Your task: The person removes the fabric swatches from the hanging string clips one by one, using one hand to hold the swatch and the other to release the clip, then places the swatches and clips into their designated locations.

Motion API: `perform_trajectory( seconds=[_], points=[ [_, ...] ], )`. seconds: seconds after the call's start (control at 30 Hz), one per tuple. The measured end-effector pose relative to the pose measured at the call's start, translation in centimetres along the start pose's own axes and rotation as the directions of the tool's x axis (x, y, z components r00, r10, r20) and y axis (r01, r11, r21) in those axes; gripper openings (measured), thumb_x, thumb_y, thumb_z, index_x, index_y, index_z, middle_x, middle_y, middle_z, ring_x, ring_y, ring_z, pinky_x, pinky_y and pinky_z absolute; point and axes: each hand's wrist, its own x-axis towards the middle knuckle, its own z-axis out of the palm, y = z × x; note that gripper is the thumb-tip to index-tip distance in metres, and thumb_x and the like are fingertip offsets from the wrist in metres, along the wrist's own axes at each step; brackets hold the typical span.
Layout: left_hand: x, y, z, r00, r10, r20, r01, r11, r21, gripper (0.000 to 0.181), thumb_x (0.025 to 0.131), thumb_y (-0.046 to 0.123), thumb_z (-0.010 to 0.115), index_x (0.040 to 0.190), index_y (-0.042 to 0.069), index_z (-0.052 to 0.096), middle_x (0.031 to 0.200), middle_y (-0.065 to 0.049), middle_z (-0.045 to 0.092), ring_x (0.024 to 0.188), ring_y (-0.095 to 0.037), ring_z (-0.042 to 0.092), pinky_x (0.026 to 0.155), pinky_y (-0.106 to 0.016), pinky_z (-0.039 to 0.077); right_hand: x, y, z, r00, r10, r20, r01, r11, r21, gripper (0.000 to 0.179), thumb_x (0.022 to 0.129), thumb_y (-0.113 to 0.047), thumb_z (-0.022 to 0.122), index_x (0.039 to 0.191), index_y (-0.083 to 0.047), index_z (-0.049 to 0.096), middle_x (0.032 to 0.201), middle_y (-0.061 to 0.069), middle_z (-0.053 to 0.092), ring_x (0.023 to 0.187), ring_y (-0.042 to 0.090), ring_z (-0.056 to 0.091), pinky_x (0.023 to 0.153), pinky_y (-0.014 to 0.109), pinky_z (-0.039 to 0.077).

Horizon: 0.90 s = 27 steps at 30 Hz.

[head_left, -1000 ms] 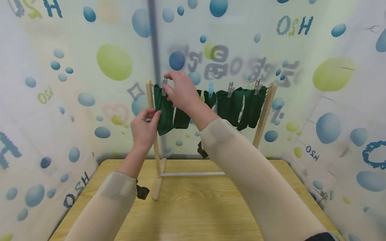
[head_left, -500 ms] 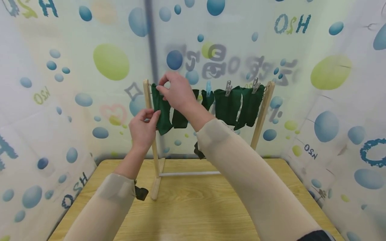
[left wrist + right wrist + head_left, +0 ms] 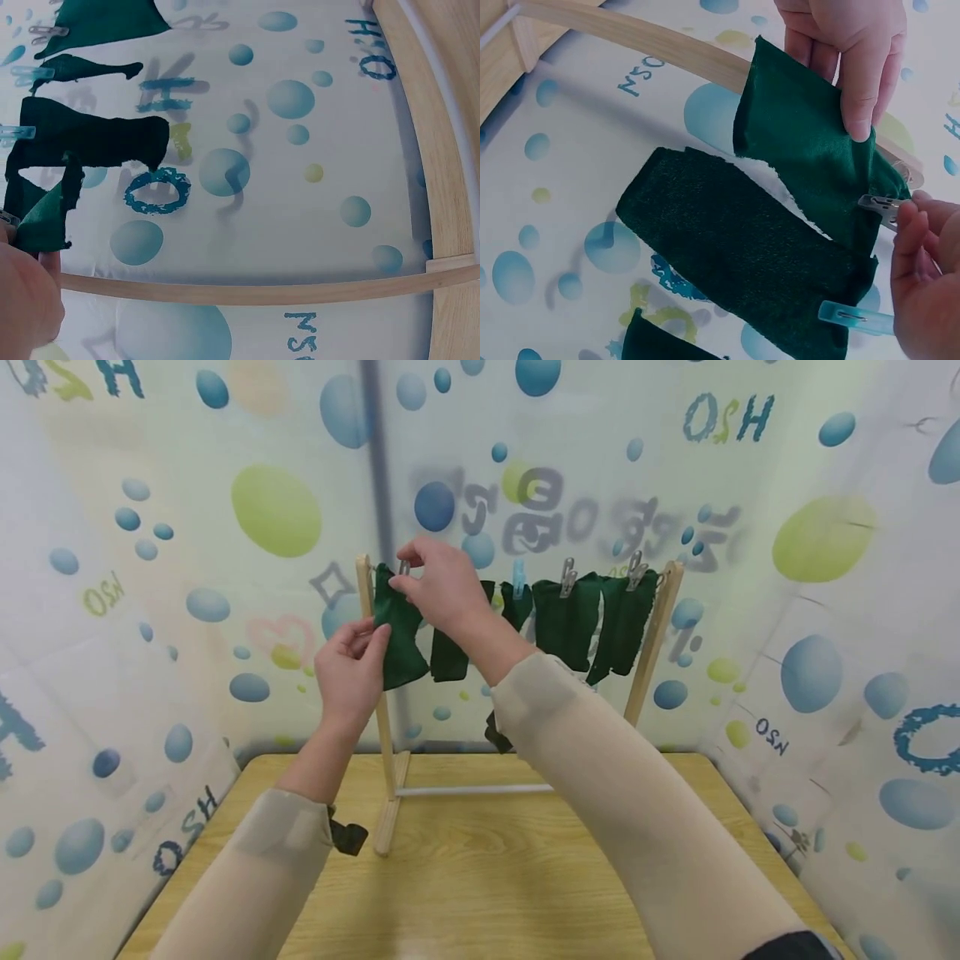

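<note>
My left hand (image 3: 348, 677) pinches the left edge of the leftmost green cloth (image 3: 401, 643) between thumb and fingers. In the right wrist view that cloth (image 3: 802, 135) spreads out below the left thumb. Up at its top edge, my right hand (image 3: 450, 589) pinches a clear grey clothespin (image 3: 877, 202) between thumb and fingertips. The clothespin's jaws sit on the cloth at the line. Beside it hangs another green cloth (image 3: 742, 240), held by a light blue clothespin (image 3: 855, 317). In the left wrist view only part of the left hand (image 3: 26, 300) shows, at the lower left corner.
The line runs between two wooden posts (image 3: 655, 652) of a small drying rack. More green cloths (image 3: 567, 627) hang to the right, under blue and clear clothespins (image 3: 519, 578). A white crossbar (image 3: 472, 791) joins the posts low above the wooden table (image 3: 480, 877). Patterned curtains surround it.
My right fingers have gone from beside the clear clothespin to gripping it. The left hand has risen slightly with the cloth's edge, and the cloth's lower part has swung and spread.
</note>
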Motion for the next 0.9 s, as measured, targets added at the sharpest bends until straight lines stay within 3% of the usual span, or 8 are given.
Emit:
perform_trajectory(
  seconds=[0.2,0.3,0.47,0.57,0.73,0.9],
  points=[
    [0.1,0.6,-0.1,0.993,-0.113,0.011,0.114,0.988,-0.103,0.038,0.107,0.032,0.075,0.129,0.002,0.079,0.107,0.004,0.081,0.095,-0.001,0.075,0.086,-0.015,0.061,-0.2,-0.6,-0.3,0.997,0.076,0.020,-0.075,0.997,-0.035,0.044,0.110,-0.028,0.070,0.151,-0.014,0.063,0.149,0.003,0.068,0.108,0.016,0.078,0.097,0.030,0.062],
    [0.4,1.1,-0.1,0.991,-0.136,0.020,0.137,0.976,-0.172,0.032,0.107,0.028,0.074,0.124,0.001,0.075,0.096,0.015,0.079,0.092,-0.002,0.077,0.085,-0.017,0.062,-0.3,-0.9,-0.4,0.997,0.080,0.013,-0.080,0.995,-0.055,0.040,0.111,-0.025,0.069,0.149,-0.014,0.064,0.145,0.002,0.070,0.114,0.016,0.075,0.095,0.029,0.061],
    [0.5,1.9,-0.6,0.987,-0.146,0.073,0.155,0.977,-0.143,0.015,0.111,0.027,0.067,0.120,0.015,0.062,0.088,0.019,0.078,0.081,0.000,0.078,0.076,-0.018,0.063,-0.5,-1.1,-0.4,0.998,0.063,-0.005,-0.063,0.997,-0.041,0.030,0.115,-0.018,0.060,0.143,-0.010,0.065,0.139,0.002,0.075,0.123,0.014,0.074,0.094,0.027,0.061],
    [0.7,2.2,-0.9,0.979,-0.146,0.145,0.164,0.979,-0.120,0.021,0.113,0.028,0.063,0.126,0.012,0.060,0.090,0.019,0.079,0.082,0.000,0.078,0.077,-0.019,0.063,-0.6,-1.0,-0.4,0.998,0.062,-0.026,-0.063,0.998,-0.010,0.026,0.116,-0.015,0.056,0.140,-0.008,0.065,0.138,0.004,0.076,0.118,0.014,0.077,0.092,0.027,0.062],
    [1.1,2.3,-1.6,0.940,-0.163,0.299,0.228,0.953,-0.198,0.043,0.114,0.029,0.061,0.148,0.002,0.061,0.099,0.014,0.082,0.096,-0.004,0.080,0.087,-0.021,0.065,-0.9,-0.6,-0.6,0.996,0.074,-0.044,-0.071,0.995,0.065,0.025,0.116,-0.012,0.053,0.138,-0.007,0.064,0.138,0.006,0.075,0.116,0.016,0.077,0.093,0.028,0.063],
    [1.1,2.9,-2.4,0.904,-0.202,0.377,0.316,0.909,-0.272,0.052,0.114,0.030,0.061,0.159,0.006,0.056,0.125,0.006,0.077,0.116,-0.011,0.074,0.095,-0.023,0.063,-1.4,-0.2,-1.0,0.996,0.059,-0.069,-0.053,0.995,0.080,0.024,0.116,-0.017,0.055,0.136,-0.008,0.064,0.137,0.005,0.075,0.110,0.016,0.078,0.094,0.028,0.063]
  ],
)
